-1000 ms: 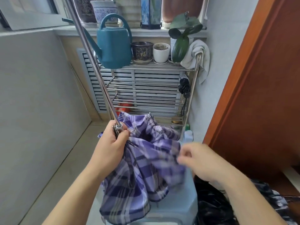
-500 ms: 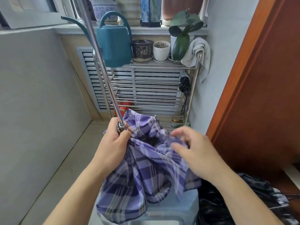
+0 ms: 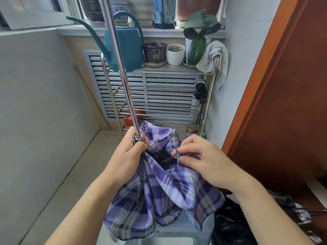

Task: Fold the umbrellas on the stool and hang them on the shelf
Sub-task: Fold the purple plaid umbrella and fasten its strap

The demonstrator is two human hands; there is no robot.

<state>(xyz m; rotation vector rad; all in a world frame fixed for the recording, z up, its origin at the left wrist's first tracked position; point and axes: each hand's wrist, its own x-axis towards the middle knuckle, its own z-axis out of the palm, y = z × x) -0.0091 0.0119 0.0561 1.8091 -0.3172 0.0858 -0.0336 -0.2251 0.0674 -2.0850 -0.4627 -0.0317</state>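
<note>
A: Head view, centre of the frame: we held the purple plaid umbrella (image 3: pixel 159 188) with both hands. Our left hand (image 3: pixel 126 156) was curled round the gathered canopy just below the point where the metal shaft (image 3: pixel 123 71) entered it. The shaft ran from that hand up and to the left, out of the top edge of the frame.

B: And the right hand (image 3: pixel 205 162)?

A: Right of centre, level with the left. Its thumb and forefinger pinched a small pale rib tip at the canopy edge. So both hands gripped the umbrella: the left round the bunched fabric at the shaft, the right on the edge.

B: Where did the canopy lie?

A: It hung loose and crumpled below our hands, over the light blue stool (image 3: pixel 178 230) at the bottom centre of the frame. A dark heap of fabric (image 3: pixel 235 225) lay just right of the stool, at lower right. We could not tell its shape.

B: And the shelf?

A: The metal shelf (image 3: pixel 177 71) stood at upper centre, against the slatted panel. A folded black umbrella (image 3: pixel 200 91) hung at its right post. Its top tier carried a teal watering can (image 3: pixel 127 48), a dark pot (image 3: pixel 154 52), a white pot (image 3: pixel 175 54) and a leafy plant (image 3: pixel 197 45), with a pale cloth (image 3: pixel 215 57) draped over the right corner.
</note>
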